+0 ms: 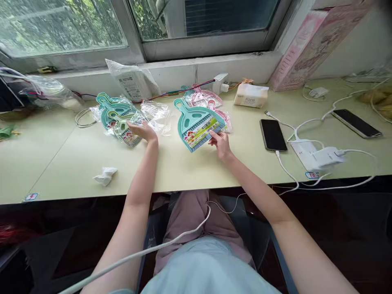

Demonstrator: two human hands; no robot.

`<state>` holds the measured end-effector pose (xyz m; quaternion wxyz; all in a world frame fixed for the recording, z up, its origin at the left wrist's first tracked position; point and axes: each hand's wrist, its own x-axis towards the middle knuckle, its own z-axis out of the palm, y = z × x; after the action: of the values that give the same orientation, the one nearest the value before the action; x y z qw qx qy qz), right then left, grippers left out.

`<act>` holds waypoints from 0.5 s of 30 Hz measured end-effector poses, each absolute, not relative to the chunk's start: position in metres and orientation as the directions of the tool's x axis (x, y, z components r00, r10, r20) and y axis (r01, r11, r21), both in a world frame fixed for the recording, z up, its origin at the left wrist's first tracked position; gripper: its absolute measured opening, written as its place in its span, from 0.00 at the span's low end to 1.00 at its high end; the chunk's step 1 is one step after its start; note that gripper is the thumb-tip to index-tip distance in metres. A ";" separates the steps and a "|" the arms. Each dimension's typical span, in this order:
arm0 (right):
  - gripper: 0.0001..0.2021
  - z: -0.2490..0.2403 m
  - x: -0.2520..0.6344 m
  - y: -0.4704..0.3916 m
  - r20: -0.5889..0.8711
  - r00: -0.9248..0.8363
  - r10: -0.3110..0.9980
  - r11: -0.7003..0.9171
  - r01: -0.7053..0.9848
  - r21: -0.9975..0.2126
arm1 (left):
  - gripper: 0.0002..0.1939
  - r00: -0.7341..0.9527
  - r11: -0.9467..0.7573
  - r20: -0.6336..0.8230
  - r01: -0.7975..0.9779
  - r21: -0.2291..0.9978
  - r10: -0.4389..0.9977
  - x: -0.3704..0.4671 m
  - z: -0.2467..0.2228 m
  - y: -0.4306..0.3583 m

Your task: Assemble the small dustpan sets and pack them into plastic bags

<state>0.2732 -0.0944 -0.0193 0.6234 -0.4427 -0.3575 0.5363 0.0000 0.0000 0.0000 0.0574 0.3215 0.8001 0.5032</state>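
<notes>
My right hand (pixel 219 143) grips the lower right edge of a teal dustpan set (pixel 195 118). A blue-bristled brush with a yellow printed label lies across the pan, which is tilted above the table. Farther left, my left hand (pixel 143 131) is closed at the right edge of a light green dustpan set (pixel 124 125) in clear wrap; some of its fingers are hidden. Behind that set lie teal wrapped dustpans (pixel 110 105). Pink wrapped dustpans (pixel 204 98) lie on the table beyond the set in my right hand.
Crumpled clear wrap (pixel 157 115) lies between my hands. A tissue pack (pixel 251 95), a phone (pixel 273 135), another phone (pixel 357 123) and a white power strip (pixel 309 155) with cables are on the right. A crumpled tissue (pixel 105 176) lies near the front edge. A white cable (pixel 171 239) crosses my lap.
</notes>
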 end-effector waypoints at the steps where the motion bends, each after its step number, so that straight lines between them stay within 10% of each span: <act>1: 0.14 -0.018 0.274 -0.094 -0.021 0.174 0.985 0.042 -0.351 -0.936 | 0.37 -0.728 0.179 0.357 0.546 0.818 0.585 0.009 0.004 -0.007; 6: 0.13 -0.015 0.276 -0.095 0.011 0.194 0.981 0.070 -0.299 -0.952 | 0.26 -0.260 -0.327 0.470 0.445 0.833 0.843 0.055 0.005 -0.031; 10: 0.11 -0.016 0.277 -0.093 -0.039 0.267 0.963 0.022 -0.223 -0.975 | 0.26 0.182 -0.120 0.114 0.023 0.993 0.977 0.085 -0.020 -0.035; 15: 0.08 -0.023 0.300 -0.082 -0.116 0.368 0.923 -0.081 -0.109 -0.991 | 0.22 0.094 -0.042 0.055 -0.134 0.990 0.994 0.086 -0.036 -0.027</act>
<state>0.2997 -0.0825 -0.0226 0.5828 -0.5868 -0.3464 0.4426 0.0863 -0.0269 -0.0356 0.5435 0.5017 0.4287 0.5188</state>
